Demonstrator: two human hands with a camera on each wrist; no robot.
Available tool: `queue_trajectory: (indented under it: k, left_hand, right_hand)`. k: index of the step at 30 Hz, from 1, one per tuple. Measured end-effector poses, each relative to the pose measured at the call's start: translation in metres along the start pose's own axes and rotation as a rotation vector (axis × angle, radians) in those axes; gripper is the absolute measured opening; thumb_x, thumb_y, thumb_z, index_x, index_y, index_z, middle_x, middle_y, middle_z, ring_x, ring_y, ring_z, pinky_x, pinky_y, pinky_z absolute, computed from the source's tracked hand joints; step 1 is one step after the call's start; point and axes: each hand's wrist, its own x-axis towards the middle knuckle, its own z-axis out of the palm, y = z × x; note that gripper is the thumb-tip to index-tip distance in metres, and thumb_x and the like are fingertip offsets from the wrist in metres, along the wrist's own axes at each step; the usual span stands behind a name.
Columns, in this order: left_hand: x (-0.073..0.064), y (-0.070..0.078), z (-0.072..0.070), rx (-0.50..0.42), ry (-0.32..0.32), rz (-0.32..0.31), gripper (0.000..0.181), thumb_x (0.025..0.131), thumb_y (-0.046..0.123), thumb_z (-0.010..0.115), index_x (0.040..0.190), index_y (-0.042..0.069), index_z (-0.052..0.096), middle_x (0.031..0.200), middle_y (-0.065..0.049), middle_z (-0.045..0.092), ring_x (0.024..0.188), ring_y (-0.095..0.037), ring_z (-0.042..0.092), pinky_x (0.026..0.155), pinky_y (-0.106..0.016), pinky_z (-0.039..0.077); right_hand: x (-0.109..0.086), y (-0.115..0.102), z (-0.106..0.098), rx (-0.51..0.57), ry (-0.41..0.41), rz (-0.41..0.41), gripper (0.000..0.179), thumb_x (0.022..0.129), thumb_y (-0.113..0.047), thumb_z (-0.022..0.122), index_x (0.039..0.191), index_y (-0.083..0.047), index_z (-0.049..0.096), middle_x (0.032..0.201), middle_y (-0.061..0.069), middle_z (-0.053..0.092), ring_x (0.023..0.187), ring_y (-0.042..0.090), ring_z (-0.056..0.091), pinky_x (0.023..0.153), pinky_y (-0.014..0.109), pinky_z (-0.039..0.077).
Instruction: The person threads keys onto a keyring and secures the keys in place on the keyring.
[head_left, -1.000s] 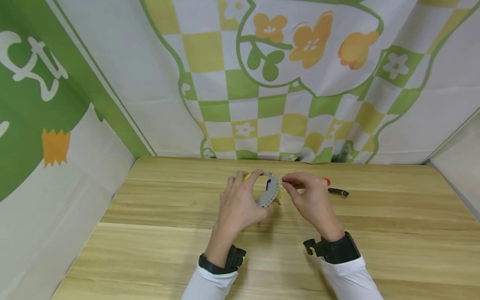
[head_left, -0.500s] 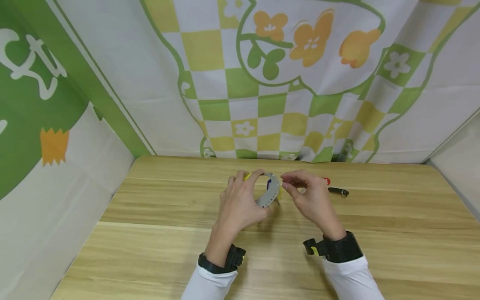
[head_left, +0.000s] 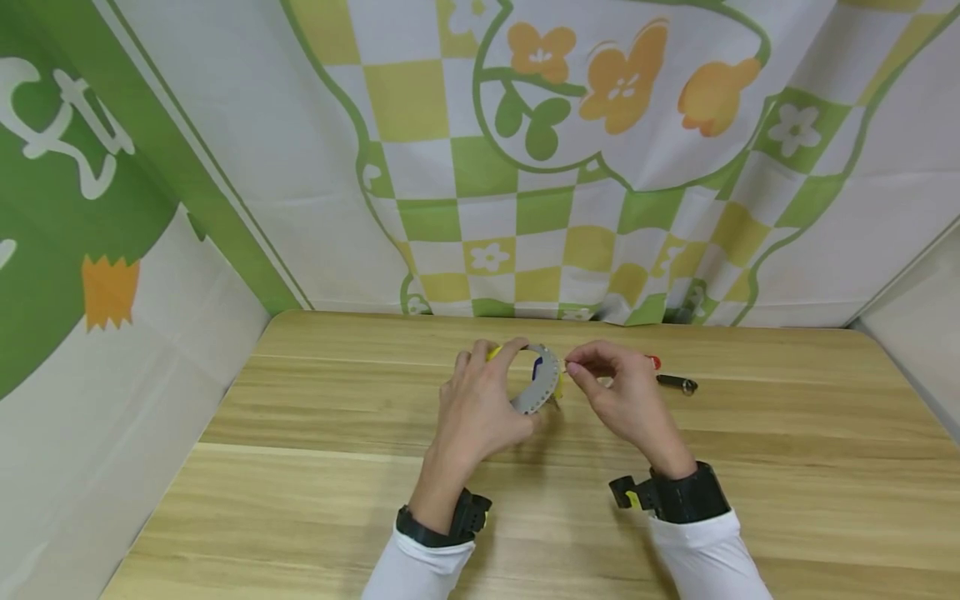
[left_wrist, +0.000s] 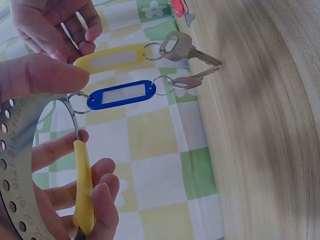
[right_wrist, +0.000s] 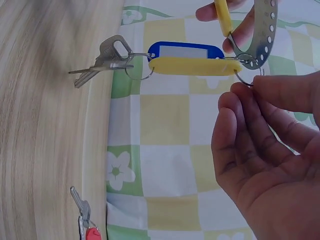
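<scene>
My left hand (head_left: 480, 404) grips a large flat metal key ring (left_wrist: 19, 165) with numbered holes and a yellow handle (left_wrist: 84, 192). A blue key tag (left_wrist: 122, 95) hangs from it by a small split ring, with a key (left_wrist: 187, 81) at its other end. Just right of it, my right hand (head_left: 622, 396) pinches the small split ring (right_wrist: 243, 80) of a yellow key tag (right_wrist: 195, 66) between thumb and forefinger. That tag also carries a key (left_wrist: 181, 48). Whether its split ring passes through a hole, I cannot tell.
Beyond the right hand, a red key tag (right_wrist: 93, 234) with a key (right_wrist: 80, 204) lies on the wooden table (head_left: 315, 500). Near it is a black strip (head_left: 671, 382) with a metal ring. A patterned curtain (head_left: 487, 225) hangs behind the table's back edge.
My right hand has shifted slightly to the right, its fingertips a little farther from the metal key ring. The left hand stays in place with its grip unchanged.
</scene>
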Motion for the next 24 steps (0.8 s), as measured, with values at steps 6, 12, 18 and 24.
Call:
queue_trajectory:
  k: [6, 12, 18, 24]
  left_hand:
    - [-0.0002, 0.0003, 0.0006, 0.009, -0.010, 0.003, 0.087, 0.064, 0.031, 0.087, 0.145, 0.026, 0.055, 0.135, -0.015, 0.056, 0.107, -0.033, 0.054, 0.069, -0.048, 0.050]
    - [-0.0004, 0.0008, 0.0012, 0.020, -0.015, 0.010, 0.088, 0.063, 0.026, 0.086, 0.145, 0.024, 0.055, 0.137, -0.015, 0.055, 0.110, -0.034, 0.053, 0.073, -0.051, 0.051]
    - [-0.0008, 0.0018, 0.0023, 0.043, -0.015, 0.017, 0.087, 0.063, 0.024, 0.086, 0.145, 0.025, 0.056, 0.137, -0.016, 0.054, 0.110, -0.034, 0.053, 0.073, -0.051, 0.050]
    - [-0.0010, 0.0023, 0.0030, 0.061, -0.012, 0.012, 0.086, 0.062, 0.025, 0.086, 0.144, 0.024, 0.057, 0.135, -0.016, 0.055, 0.107, -0.033, 0.052, 0.072, -0.050, 0.050]
  right_hand:
    - [-0.0015, 0.0006, 0.0004, 0.030, -0.059, 0.054, 0.006, 0.095, 0.001, 0.066, 0.100, -0.001, 0.068, 0.093, 0.008, 0.068, 0.087, 0.021, 0.064, 0.077, 0.039, 0.055]
    - [-0.0016, -0.0004, 0.0010, -0.026, -0.052, 0.033, 0.005, 0.095, 0.001, 0.066, 0.099, 0.000, 0.068, 0.090, 0.007, 0.067, 0.083, 0.020, 0.063, 0.071, 0.038, 0.054]
    - [-0.0010, -0.0013, 0.0042, -0.225, 0.019, -0.181, 0.009, 0.087, 0.006, 0.071, 0.094, 0.001, 0.069, 0.084, 0.007, 0.067, 0.073, 0.017, 0.064, 0.064, 0.035, 0.054]
    - [-0.0022, -0.0007, 0.0077, -0.361, 0.081, -0.336, 0.009, 0.083, 0.006, 0.071, 0.091, 0.002, 0.068, 0.084, 0.010, 0.064, 0.073, 0.022, 0.062, 0.063, 0.036, 0.053]
